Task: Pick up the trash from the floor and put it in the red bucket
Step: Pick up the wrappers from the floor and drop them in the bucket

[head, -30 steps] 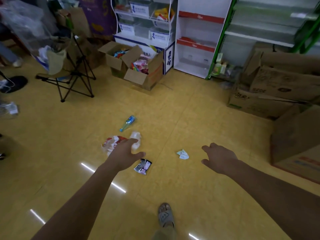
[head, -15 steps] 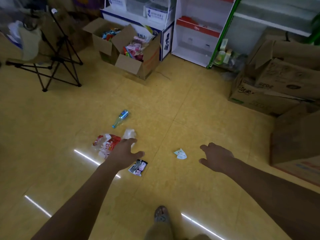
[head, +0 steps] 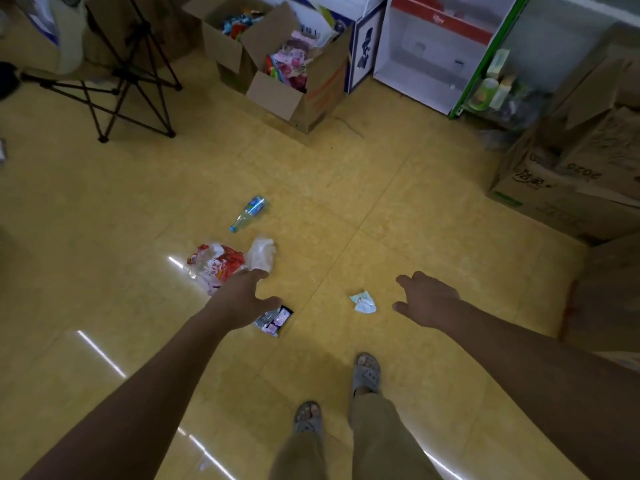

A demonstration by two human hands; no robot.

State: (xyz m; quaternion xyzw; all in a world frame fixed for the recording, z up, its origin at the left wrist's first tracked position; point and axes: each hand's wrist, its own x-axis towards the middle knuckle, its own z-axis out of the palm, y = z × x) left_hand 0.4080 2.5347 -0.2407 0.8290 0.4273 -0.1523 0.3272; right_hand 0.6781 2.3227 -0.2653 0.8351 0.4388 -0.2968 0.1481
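Five pieces of trash counted on the yellow floor [head: 398, 209], all placed here against one landmark, the dark wrapper [head: 275, 320]. One plastic bottle [head: 250, 213] on its side, farthest beyond the wrapper. One red-and-white bag [head: 214, 265] and one crumpled clear bag [head: 263, 252] side by side, touching, just beyond the wrapper. One pale paper scrap [head: 363, 302] to the wrapper's right, apart from it. Two bare hands, both released and holding nothing: left hand [head: 242, 296] with fingers loosely spread, overlapping the wrapper's left edge in view, contact impossible to tell; right hand [head: 429, 299] with relaxed fingers, right of the wrapper, past the scrap. Two sandalled feet nearer than the wrapper: right foot [head: 366, 372], left foot [head: 307, 417]. Two open cardboard boxes [head: 277, 93] far beyond the wrapper
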